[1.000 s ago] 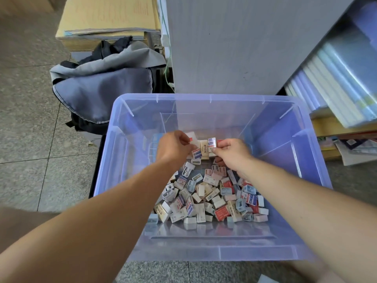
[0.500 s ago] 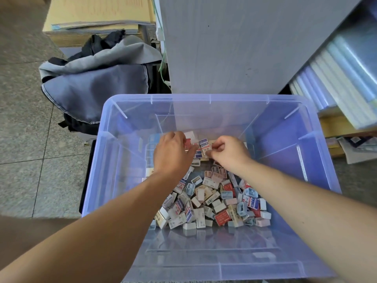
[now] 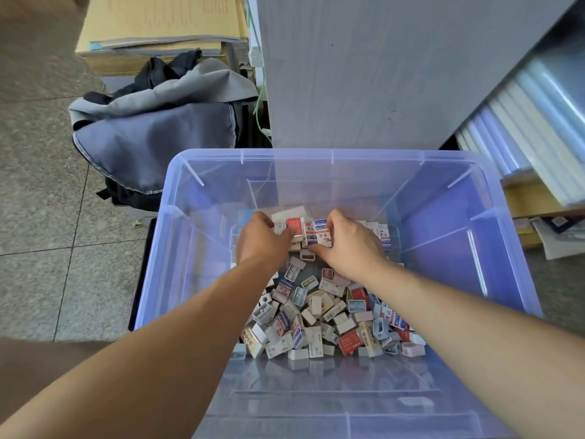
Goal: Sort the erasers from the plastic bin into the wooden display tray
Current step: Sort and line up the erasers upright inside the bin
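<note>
I look down on a floor [image 3: 38, 217] of speckled grey tiles with thin dark joints. To my left a grey and black backpack [image 3: 152, 137] slumps on it, just in front of a stack of tan cardboard boxes [image 3: 158, 23]. Straight ahead stands the pale grey side panel [image 3: 380, 74] of a cabinet, a green cord [image 3: 258, 112] hanging by its left edge. To my right, clear plastic folders [image 3: 522, 122] lean in a row on a shelf, with loose papers [image 3: 557, 236] lower down. The light is soft and even.

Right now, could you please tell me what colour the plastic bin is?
The plastic bin is translucent pale blue, seen best in the head view.
</note>
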A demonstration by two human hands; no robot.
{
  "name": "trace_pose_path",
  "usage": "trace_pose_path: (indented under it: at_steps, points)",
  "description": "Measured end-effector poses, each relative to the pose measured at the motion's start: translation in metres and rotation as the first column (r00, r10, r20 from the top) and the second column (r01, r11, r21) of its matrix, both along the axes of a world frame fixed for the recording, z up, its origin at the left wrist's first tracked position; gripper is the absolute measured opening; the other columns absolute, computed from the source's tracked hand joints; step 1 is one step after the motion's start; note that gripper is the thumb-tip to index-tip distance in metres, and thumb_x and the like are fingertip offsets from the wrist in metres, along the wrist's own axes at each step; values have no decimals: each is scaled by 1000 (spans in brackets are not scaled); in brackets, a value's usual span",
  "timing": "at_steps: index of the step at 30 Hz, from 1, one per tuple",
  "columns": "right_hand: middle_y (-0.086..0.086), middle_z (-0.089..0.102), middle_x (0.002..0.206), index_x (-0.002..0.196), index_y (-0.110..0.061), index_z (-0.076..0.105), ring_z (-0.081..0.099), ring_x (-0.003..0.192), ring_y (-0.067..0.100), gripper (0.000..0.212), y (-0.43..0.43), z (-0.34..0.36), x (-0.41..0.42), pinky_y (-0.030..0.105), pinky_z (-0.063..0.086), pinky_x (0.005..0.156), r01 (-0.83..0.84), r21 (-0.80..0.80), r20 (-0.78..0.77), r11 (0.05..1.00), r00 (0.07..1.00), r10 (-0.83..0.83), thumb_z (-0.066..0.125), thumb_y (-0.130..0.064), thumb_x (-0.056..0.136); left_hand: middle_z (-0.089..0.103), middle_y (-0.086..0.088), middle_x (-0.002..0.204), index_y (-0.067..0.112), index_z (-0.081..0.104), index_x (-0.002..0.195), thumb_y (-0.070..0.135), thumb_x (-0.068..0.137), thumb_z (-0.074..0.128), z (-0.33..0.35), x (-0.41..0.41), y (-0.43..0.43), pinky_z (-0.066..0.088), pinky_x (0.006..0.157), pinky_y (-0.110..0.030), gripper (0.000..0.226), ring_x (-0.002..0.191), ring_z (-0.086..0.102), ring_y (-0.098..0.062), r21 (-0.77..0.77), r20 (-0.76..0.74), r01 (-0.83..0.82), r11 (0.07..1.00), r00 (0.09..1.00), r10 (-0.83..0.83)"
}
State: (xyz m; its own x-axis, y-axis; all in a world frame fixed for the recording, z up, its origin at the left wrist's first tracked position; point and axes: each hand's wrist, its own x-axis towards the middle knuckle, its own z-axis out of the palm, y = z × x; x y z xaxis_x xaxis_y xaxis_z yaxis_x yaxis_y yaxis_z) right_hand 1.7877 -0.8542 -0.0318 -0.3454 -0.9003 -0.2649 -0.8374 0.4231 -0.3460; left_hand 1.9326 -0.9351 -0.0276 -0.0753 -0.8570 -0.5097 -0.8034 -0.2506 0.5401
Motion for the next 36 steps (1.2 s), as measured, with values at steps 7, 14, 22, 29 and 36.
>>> trace_pose_path:
  at_steps: [7,14,22,29,36]
  points:
    - [-1,68,102,111,-21,45,65,81,20,50,1,-4,3,30,49,59,-8,-39,9,999,1000,8,75,-52,85,68,0,98,26,57,113,38,91,76,-3,2,-1,49,61,-30,31,71,65,-16,2,-96,-96,995,991,96]
    - [-6,67,91,103,-25,52,63,80,16,38,5,-7,-7,32,50,63,52,-69,118,996,992,-43,81,-38,83,72,-4,115,23,58,136,48,95,66,3,3,5,51,74,-31,49,89,69,-23,-61,-70,1,998,998,-5]
    - [-8,67,100,99,-27,71,63,92,14,13,33,26,-16,31,53,81,-314,326,306,892,928,215,78,-28,88,68,-3,98,19,62,98,23,95,64,31,10,19,57,73,-35,6,88,67,-24,56,148,462,885,873,-465]
    - [-1,68,106,110,-22,72,62,93,19,26,55,23,1,29,49,77,-417,413,223,810,908,354,78,-32,87,68,5,104,31,71,116,5,84,67,37,37,46,59,86,-38,41,94,66,-18,259,16,887,382,391,-920]
    - [4,66,101,106,-16,72,65,89,25,24,57,18,7,39,59,79,-453,507,207,733,890,407,73,-33,89,61,10,93,28,73,109,15,83,78,33,40,49,52,81,-31,29,92,59,-17,179,79,932,314,305,-949]
